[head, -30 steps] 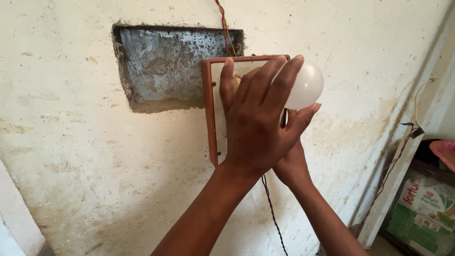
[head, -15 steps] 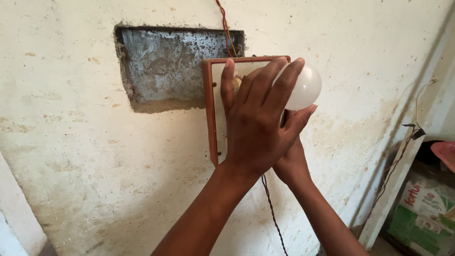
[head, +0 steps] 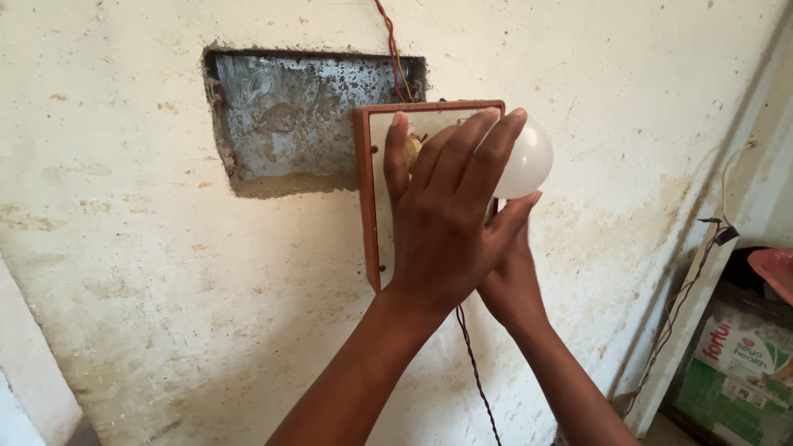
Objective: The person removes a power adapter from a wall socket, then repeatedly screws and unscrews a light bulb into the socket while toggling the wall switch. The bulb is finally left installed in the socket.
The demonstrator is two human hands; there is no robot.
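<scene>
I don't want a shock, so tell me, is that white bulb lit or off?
Off, it seems: the white bulb shows no glow, only flat daylight on its surface. The left hand covers its base, so its seating cannot be told.

Concealed items, head view

Your left hand (head: 450,223) covers most of the board (head: 373,198); your right hand (head: 512,285) is seemingly behind it.

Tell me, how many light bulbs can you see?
1. The white bulb sits on the brown-framed board, behind the left hand. Others may hide behind the hands.
</scene>
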